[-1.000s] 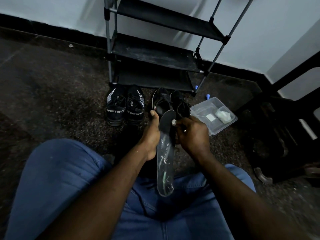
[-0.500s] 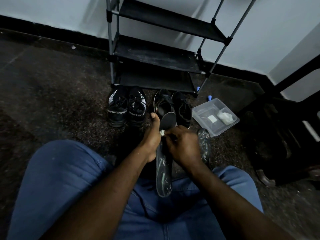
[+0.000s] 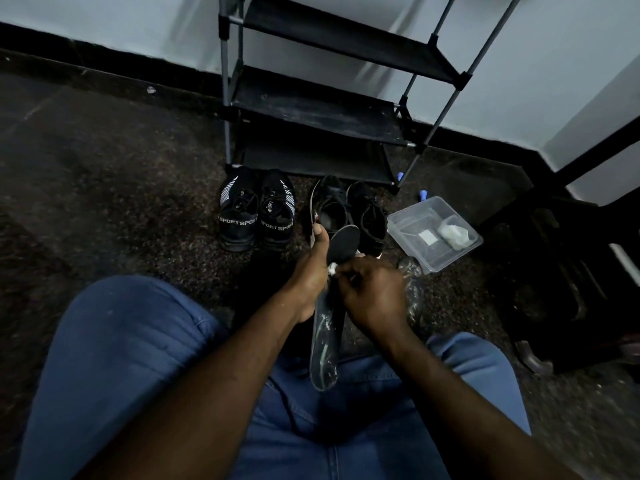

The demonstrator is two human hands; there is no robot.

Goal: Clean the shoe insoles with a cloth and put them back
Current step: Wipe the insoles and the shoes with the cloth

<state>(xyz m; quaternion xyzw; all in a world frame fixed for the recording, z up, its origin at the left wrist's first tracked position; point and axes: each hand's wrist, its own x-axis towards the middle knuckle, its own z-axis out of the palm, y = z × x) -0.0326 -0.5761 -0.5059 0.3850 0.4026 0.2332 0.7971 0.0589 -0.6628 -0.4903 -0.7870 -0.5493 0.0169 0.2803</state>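
A long dark insole (image 3: 341, 245) stands upright between my knees, its lower end near my lap. My left hand (image 3: 313, 271) grips its left edge, thumb pointing up. My right hand (image 3: 369, 292) pinches a small white cloth (image 3: 331, 269) and presses it against the insole's middle. A second insole (image 3: 412, 289) lies on the floor just right of my right hand. Behind the insole stand a pair of plain black shoes (image 3: 349, 211).
A pair of black "SPORT" sneakers (image 3: 256, 213) sits left of the plain shoes. A clear plastic tub (image 3: 433, 232) with white bits in it lies at right. A black shoe rack (image 3: 322, 109) stands against the wall. Dark furniture (image 3: 568, 271) fills the right side.
My right hand has slid the white cloth leftward and down across the insole, from its right edge to its middle. The second insole on the floor has come into view.
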